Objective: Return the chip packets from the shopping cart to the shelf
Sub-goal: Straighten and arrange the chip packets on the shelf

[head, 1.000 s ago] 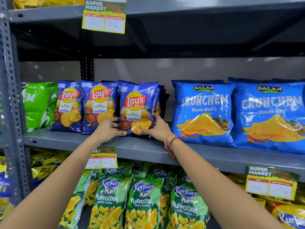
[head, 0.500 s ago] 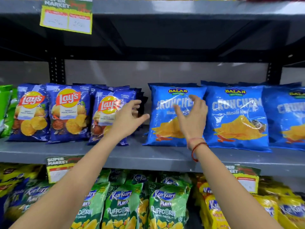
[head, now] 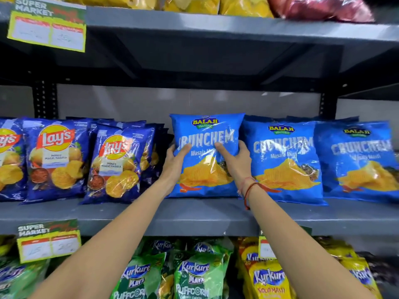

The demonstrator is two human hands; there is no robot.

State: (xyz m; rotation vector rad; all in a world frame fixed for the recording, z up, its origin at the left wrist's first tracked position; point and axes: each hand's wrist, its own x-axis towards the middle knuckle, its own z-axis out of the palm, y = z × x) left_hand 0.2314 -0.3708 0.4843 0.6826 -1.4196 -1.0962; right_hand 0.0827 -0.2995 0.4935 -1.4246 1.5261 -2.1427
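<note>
A light blue Balaji Crunchem packet stands upright on the grey middle shelf. My left hand grips its left edge and my right hand grips its right edge, thumbs pressed on the front. Two more Crunchem packets stand to its right. Dark blue Lay's Magic Masala packets stand in rows to its left. A red thread circles my right wrist. The shopping cart is out of view.
Green Kurkure Puffcorn packets and yellow Kurkure packets fill the shelf below. Yellow and red packets lie on the top shelf. Price tags hang on the shelf edges. A dark upright post stands at back left.
Both hands left the Lay's packets, moved right and closed on the sides of the leftmost Crunchem packet. The view swung to the right.
</note>
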